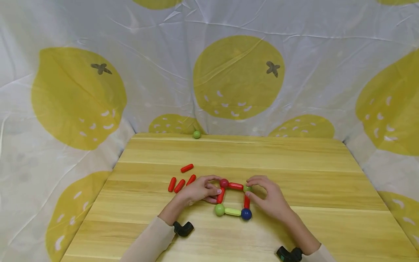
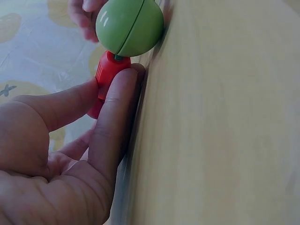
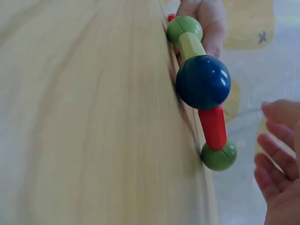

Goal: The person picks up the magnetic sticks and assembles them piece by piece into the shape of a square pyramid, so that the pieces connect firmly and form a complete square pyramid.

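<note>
Head view: with left hand [image 1: 198, 190], pinching red stick [image 1: 220, 195] at nine o'clock of square [image 1: 232, 211] on table [image 1: 314, 174]; beside green ball [image 1: 247, 189] at two o'clock, holding right hand [image 1: 271, 199] spread. Probably straightening square; likely calls next for light pressing.

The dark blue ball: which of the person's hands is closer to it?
The right. The right hand is just up and to the right of the dark blue ball; the left hand is farther off, to its left, pinching a red rod.
</note>
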{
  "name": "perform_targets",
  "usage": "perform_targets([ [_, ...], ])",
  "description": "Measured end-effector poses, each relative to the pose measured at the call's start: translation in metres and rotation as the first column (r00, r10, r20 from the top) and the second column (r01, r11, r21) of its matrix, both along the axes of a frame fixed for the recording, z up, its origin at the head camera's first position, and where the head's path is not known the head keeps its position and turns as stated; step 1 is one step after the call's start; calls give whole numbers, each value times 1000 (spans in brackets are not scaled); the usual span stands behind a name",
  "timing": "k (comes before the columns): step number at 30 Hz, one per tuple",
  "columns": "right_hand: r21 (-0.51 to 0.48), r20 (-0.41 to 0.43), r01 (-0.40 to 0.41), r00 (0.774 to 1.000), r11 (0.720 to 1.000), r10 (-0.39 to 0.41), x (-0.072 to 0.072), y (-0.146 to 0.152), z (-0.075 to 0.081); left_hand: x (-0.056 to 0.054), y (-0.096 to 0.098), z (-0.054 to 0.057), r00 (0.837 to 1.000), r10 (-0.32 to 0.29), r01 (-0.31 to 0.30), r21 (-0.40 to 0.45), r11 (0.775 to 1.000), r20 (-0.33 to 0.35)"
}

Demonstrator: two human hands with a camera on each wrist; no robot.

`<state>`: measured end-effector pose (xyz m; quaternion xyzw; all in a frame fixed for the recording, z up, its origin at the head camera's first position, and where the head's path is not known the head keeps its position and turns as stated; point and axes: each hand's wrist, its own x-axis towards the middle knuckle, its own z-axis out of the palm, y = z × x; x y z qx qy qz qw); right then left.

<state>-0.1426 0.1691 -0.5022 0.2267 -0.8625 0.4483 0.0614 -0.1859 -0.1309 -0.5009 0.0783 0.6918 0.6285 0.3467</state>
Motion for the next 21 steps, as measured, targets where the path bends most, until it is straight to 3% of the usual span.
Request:
perform_targets([
  [2,-7,-5,-15,1000,1000,15,8,1,-1,0,0,0,1000,0,0,1,1000,1],
  [4,1,10,-81,997,997,81,14,-1,-1,0,1,1,1000,1,-1,1,1000,-1],
  [7,54,40,-184,983,981,182,22,-7,-3,-1,1,1,1000,5,-5,4,1000,-6],
  [9,107,21,-208,978,972,207,24,-12,-4,-1,1,1,1000,14,-14,9,1000,-8],
  [15,224,-107,-178,973,958,206,23,-24,-6,0,2,1,999,33,-34,23,999,6],
  [21,283,-109,-141,978,949,178,24,-29,-7,1,2,0,998,54,-55,27,998,27],
])
